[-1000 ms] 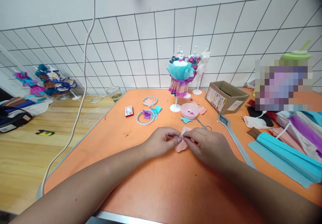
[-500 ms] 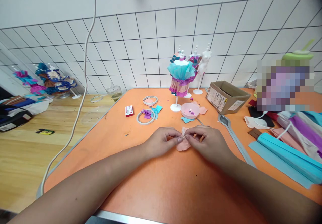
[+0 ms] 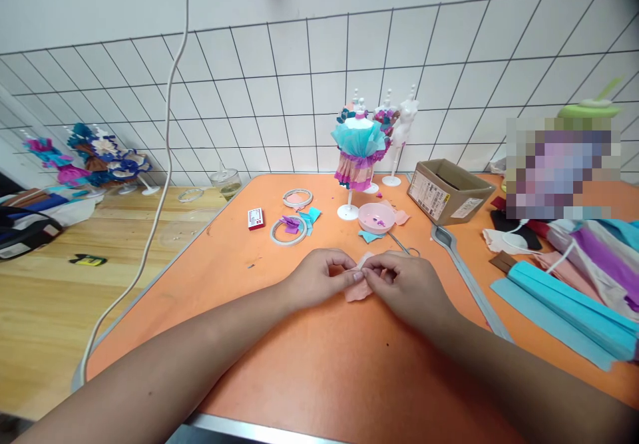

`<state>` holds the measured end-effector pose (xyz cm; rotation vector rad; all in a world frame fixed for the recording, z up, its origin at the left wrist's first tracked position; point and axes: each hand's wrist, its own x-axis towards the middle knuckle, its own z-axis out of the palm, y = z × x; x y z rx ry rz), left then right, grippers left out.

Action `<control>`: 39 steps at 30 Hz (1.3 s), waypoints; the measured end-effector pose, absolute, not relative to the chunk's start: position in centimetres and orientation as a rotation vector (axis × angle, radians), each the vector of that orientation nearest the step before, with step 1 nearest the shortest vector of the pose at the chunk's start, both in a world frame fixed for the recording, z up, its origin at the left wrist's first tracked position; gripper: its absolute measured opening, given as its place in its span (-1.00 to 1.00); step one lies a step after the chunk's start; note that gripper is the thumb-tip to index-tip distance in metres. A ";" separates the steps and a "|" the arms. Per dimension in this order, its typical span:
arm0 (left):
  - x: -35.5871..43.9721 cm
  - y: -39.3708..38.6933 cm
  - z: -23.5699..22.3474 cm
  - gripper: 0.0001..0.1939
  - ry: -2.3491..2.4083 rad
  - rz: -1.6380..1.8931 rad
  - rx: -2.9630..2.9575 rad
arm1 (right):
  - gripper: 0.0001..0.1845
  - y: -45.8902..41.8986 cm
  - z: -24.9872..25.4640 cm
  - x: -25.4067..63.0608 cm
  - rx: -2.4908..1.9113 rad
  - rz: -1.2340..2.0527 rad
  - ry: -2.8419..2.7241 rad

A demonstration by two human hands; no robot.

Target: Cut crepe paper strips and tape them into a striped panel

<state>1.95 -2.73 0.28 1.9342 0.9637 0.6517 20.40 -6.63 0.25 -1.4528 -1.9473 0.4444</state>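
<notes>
Both my hands meet over the orange table point(image 3: 309, 364) and pinch one small piece of pale pink crepe paper point(image 3: 357, 290). My left hand point(image 3: 322, 277) holds its left edge between thumb and fingertips. My right hand point(image 3: 407, 287) is curled over its right side, fingers pressed together on the paper. Most of the paper is hidden under my fingers. Just beyond my hands lie scissors point(image 3: 405, 249), partly hidden by my right hand, and a pink bowl point(image 3: 376, 218).
A miniature mannequin in a turquoise and pink paper dress point(image 3: 357, 148) stands behind the bowl, with bare white mannequins point(image 3: 403, 124) beside it. Tape rings point(image 3: 288, 231), a small red box point(image 3: 255, 219), a cardboard box point(image 3: 446, 191) and turquoise crepe sheets point(image 3: 559, 307) surround them. A white cable point(image 3: 160, 184) hangs left.
My hands stay together on the pink paper; the fingers of my right hand have shifted slightly on it. The view has barely moved.
</notes>
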 end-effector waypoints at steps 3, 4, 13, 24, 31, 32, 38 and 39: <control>2.1 -2.7 0.2 -0.73 0.971 0.672 1.954 | -0.83 -6.4 0.1 20.4 -1.440 0.505 -1.898; 2.1 -2.7 0.2 -0.74 0.972 0.674 1.966 | -0.83 -6.4 0.1 20.4 -1.430 0.517 -1.893; 1.9 -2.6 0.1 -0.75 0.954 0.692 2.019 | -0.80 -6.4 0.0 20.3 -1.366 0.544 -1.895; 2.1 -2.6 0.1 -0.79 0.961 0.728 2.001 | -0.81 -6.5 0.0 20.3 -1.349 0.482 -1.931; 2.4 -2.9 0.3 -0.84 1.018 0.728 1.956 | -0.83 -6.5 -0.1 20.2 -1.375 0.444 -1.946; 2.3 -2.9 0.3 -0.84 1.026 0.727 1.942 | -0.82 -6.5 -0.2 20.2 -1.362 0.446 -1.943; 2.1 -2.6 0.4 -0.83 1.036 0.716 1.891 | -0.81 -6.5 -0.2 20.4 -1.278 0.423 -1.958; 2.1 -2.6 0.4 -0.83 1.028 0.713 1.881 | -0.81 -6.6 -0.2 20.4 -1.274 0.400 -1.969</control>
